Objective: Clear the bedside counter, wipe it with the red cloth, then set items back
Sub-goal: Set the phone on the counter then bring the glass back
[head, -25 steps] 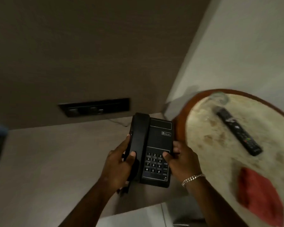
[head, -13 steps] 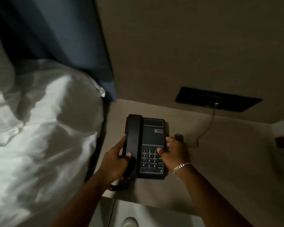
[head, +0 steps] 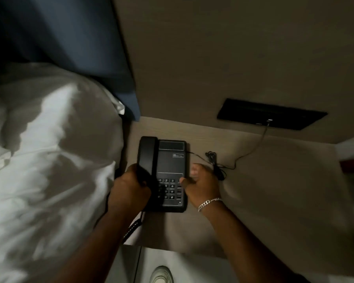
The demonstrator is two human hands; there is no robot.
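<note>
The phone now sits back on your counter; your left hand clamps its handset, while your right hand grip is unclear.

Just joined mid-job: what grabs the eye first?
A black push-button desk telephone sits on the beige bedside counter, the left hand gripping its handset side and the right hand holding its right edge. Rumpled white bedding fills the left; a thin black cable runs to a black wall socket panel.
</note>
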